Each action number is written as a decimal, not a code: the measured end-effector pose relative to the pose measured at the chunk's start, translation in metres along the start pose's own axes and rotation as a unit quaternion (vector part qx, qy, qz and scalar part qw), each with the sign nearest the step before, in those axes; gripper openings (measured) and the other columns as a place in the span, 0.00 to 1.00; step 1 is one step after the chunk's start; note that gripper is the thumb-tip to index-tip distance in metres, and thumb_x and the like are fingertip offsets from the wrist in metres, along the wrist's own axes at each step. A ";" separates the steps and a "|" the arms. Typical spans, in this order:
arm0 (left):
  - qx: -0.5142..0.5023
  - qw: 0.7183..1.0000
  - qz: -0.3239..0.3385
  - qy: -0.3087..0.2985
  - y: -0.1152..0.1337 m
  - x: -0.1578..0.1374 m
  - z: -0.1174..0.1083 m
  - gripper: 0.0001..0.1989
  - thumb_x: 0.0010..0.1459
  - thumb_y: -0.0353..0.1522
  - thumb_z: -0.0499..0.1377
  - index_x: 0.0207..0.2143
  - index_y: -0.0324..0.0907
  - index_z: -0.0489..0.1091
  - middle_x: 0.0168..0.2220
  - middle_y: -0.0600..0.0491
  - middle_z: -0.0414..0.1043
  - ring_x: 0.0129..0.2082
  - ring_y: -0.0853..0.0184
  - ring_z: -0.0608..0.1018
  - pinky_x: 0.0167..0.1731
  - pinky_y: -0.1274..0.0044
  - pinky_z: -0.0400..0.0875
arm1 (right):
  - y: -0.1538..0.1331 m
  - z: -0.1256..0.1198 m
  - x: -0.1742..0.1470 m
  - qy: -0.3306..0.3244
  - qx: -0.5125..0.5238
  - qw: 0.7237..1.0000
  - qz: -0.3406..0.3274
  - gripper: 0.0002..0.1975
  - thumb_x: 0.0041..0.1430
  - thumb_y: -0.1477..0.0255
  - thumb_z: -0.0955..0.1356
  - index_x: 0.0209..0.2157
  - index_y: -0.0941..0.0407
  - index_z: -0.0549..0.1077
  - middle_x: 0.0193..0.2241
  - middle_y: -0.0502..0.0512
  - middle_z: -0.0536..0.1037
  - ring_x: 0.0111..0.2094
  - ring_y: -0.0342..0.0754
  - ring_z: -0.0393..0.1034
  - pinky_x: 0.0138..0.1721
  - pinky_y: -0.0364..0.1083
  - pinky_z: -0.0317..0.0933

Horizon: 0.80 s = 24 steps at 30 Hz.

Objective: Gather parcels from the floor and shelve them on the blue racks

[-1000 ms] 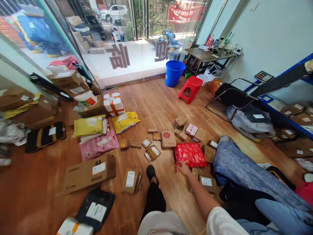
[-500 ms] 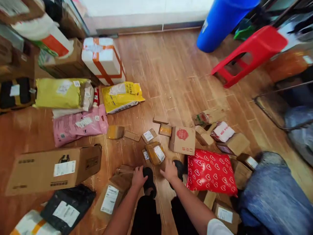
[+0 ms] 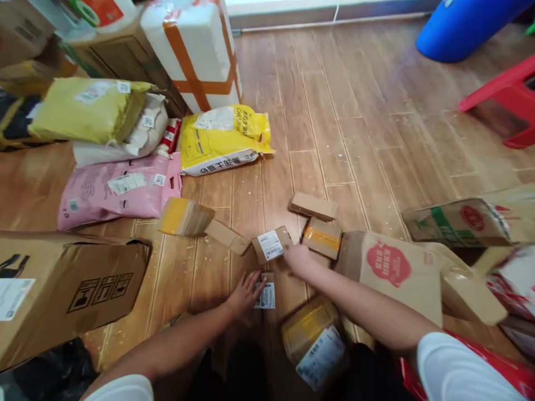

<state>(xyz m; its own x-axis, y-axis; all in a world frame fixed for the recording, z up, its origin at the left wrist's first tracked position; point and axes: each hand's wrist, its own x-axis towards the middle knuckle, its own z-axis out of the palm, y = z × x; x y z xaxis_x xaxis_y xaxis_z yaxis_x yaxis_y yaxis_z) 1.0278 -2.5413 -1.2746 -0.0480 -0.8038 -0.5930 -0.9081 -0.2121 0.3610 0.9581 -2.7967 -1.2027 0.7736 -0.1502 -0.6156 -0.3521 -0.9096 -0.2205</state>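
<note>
Cardboard now fills my view since I have leaned in: my right hand [image 3: 297, 259] has moved off the red bag to pinch the small labelled box [image 3: 271, 245], my left hand [image 3: 243, 294] lies open-fingered on the flat labelled packet [image 3: 266, 294] just below it

Just one head cam here, looking steeply down and forward at the wooden floor [image 3: 326, 111] from close, arms reaching in from below.

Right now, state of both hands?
Left hand: open, fingers spread on a small flat parcel with a white label.
Right hand: at a small brown cardboard box with a white label; grip cannot be told.
</note>
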 end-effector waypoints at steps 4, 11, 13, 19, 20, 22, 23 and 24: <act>-0.075 0.992 0.105 -0.008 -0.032 0.004 -0.051 0.45 0.56 0.36 0.65 0.71 0.40 0.50 0.73 0.34 0.38 0.73 0.43 0.45 0.68 0.52 0.43 | 0.016 -0.004 0.050 0.089 -0.094 0.985 -0.112 0.52 0.44 0.79 0.75 0.70 0.62 0.52 0.67 0.77 0.55 0.66 0.70 0.49 0.65 0.65 0.46; -0.060 0.959 0.276 0.019 -0.051 -0.010 -0.114 0.40 0.55 0.25 0.59 0.69 0.53 0.56 0.74 0.54 0.40 0.74 0.57 0.46 0.71 0.61 0.26 | 0.040 0.005 0.035 0.156 0.047 0.983 0.085 0.63 0.31 0.60 0.80 0.66 0.65 0.52 0.58 0.71 0.63 0.55 0.67 0.58 0.57 0.58 0.57; 0.014 0.987 0.133 0.086 -0.070 -0.010 -0.134 0.43 0.52 0.26 0.61 0.70 0.41 0.52 0.74 0.43 0.43 0.74 0.52 0.44 0.70 0.56 0.24 | 0.037 -0.010 0.016 0.182 0.084 0.977 0.078 0.60 0.33 0.59 0.79 0.65 0.67 0.53 0.57 0.71 0.63 0.54 0.66 0.57 0.58 0.57 0.57; 0.050 0.985 -0.105 0.131 -0.116 -0.009 -0.187 0.20 0.52 0.24 0.59 0.49 0.31 0.72 0.52 0.35 0.74 0.59 0.48 0.72 0.68 0.53 0.41 | -0.008 0.021 -0.040 0.092 0.061 0.969 -0.222 0.63 0.30 0.65 0.79 0.67 0.68 0.52 0.60 0.70 0.62 0.57 0.65 0.55 0.63 0.57 0.52; 0.041 0.983 -0.111 0.137 -0.115 -0.012 -0.194 0.19 0.51 0.27 0.61 0.48 0.32 0.72 0.49 0.36 0.75 0.55 0.47 0.75 0.66 0.53 0.47 | -0.012 0.036 -0.044 0.073 0.045 0.961 -0.262 0.64 0.30 0.66 0.79 0.68 0.66 0.52 0.62 0.70 0.61 0.59 0.66 0.54 0.65 0.58 0.50; 0.020 0.978 -0.131 0.164 -0.107 -0.021 -0.208 0.25 0.51 0.34 0.64 0.51 0.32 0.70 0.50 0.37 0.74 0.52 0.47 0.76 0.59 0.55 0.61 | -0.012 0.058 -0.045 0.044 0.019 0.944 -0.327 0.64 0.33 0.63 0.79 0.70 0.61 0.50 0.65 0.68 0.59 0.64 0.68 0.50 0.68 0.62 0.43; -0.004 0.978 -0.126 0.168 -0.100 -0.026 -0.215 0.27 0.53 0.37 0.63 0.53 0.33 0.67 0.50 0.40 0.74 0.51 0.49 0.76 0.54 0.60 0.67 | -0.006 0.062 -0.043 0.040 0.010 0.940 -0.338 0.63 0.35 0.62 0.79 0.70 0.59 0.49 0.66 0.67 0.57 0.65 0.68 0.48 0.69 0.63 0.40; -0.050 0.981 -0.106 0.154 -0.091 -0.029 -0.220 0.28 0.55 0.38 0.61 0.56 0.35 0.66 0.51 0.44 0.74 0.50 0.52 0.77 0.50 0.65 0.71 | 0.004 0.060 -0.040 0.048 0.001 0.947 -0.317 0.62 0.37 0.61 0.80 0.70 0.59 0.50 0.67 0.68 0.57 0.66 0.68 0.47 0.69 0.64 0.40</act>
<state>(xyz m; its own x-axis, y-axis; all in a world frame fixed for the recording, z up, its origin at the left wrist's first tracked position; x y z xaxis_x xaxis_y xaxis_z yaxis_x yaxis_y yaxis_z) 1.2035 -2.6209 -1.1324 0.2795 -0.8619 -0.4232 -0.8380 -0.4341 0.3307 0.8940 -2.7708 -1.2239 0.8745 0.3907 -0.2875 0.1975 -0.8281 -0.5247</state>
